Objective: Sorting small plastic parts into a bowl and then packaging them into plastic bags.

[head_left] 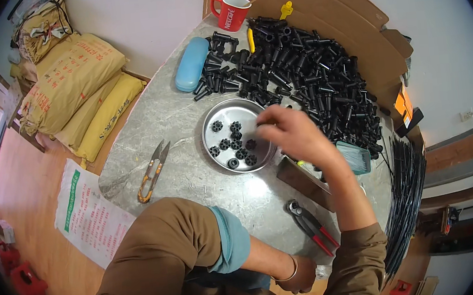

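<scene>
My right hand [294, 133] hangs over the right rim of a round metal bowl [208, 144]. Its thumb and fingers are pinched together, and what they hold, if anything, is too blurred to name. Inside the bowl lie several small black ribbed round parts [237, 145]. My left forearm crosses low in front of me, and my left hand [301, 279] is curled closed at the table's near edge, its fingers mostly hidden. Beyond the bowl spreads a large heap of black tubular plastic parts [321, 75].
Orange-handled thread snips [151, 171] lie left of the bowl; red-handled pincers [312, 226] lie right. An open narrow box [304, 183] and a clear tray [354, 157] sit near my right arm. A blue case [192, 64], red mug [232, 13] and cardboard [313, 1] stand behind.
</scene>
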Demonstrator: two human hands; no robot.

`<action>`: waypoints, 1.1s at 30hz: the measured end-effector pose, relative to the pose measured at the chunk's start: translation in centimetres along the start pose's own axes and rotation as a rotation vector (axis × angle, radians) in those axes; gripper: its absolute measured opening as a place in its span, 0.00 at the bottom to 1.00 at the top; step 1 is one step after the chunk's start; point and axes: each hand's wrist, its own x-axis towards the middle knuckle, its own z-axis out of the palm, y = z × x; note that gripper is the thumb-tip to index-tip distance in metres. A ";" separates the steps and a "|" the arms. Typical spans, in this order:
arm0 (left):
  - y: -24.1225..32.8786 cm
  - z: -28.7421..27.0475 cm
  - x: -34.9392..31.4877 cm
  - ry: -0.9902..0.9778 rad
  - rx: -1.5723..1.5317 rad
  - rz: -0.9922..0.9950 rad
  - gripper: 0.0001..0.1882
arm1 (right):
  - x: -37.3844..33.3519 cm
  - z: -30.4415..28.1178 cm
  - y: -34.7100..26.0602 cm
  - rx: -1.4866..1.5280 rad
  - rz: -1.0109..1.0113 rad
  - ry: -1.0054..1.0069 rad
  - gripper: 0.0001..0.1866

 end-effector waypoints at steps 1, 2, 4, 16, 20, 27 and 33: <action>0.0 0.2 0.0 -0.005 0.000 0.004 0.13 | 0.0 0.7 -0.4 -0.098 -0.057 -0.008 0.15; 0.1 0.4 0.0 0.017 0.027 -0.012 0.12 | 0.1 1.1 -0.7 -0.197 -0.114 -0.016 0.16; 0.0 0.5 0.2 0.031 0.059 -0.005 0.11 | 0.7 0.4 -1.1 -0.201 -0.051 -0.032 0.19; -0.1 0.7 0.1 0.103 0.064 -0.012 0.13 | 3.0 -4.4 7.8 -0.515 -0.136 0.193 0.11; 0.0 0.5 0.3 0.048 0.013 -0.022 0.12 | -1.1 -8.7 10.2 -0.522 -0.036 0.257 0.14; -0.2 0.1 -0.1 -0.008 0.067 0.011 0.14 | 1.8 -7.5 7.0 -0.210 0.115 0.455 0.10; -0.6 1.7 1.0 0.058 0.043 -0.045 0.11 | 6.8 -5.7 5.0 -0.186 0.008 0.392 0.10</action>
